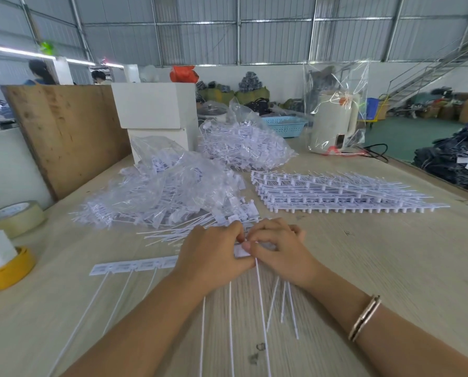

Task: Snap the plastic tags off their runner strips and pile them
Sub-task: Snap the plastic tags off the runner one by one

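White plastic runner strip of flat tags (135, 265) lies under both hands; the left hand (213, 254) pins it while the right hand (276, 248) pinches one tag, likely for leverage. Loose tags pile (184, 229) just beyond the fingers.

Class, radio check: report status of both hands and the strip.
Left hand and right hand both pinching tag strip at its right end. Loose tags piled behind. Nothing blocking.

Both hands' grip (245, 247) on a runner strip (135, 265); loose tags (178, 229) beyond
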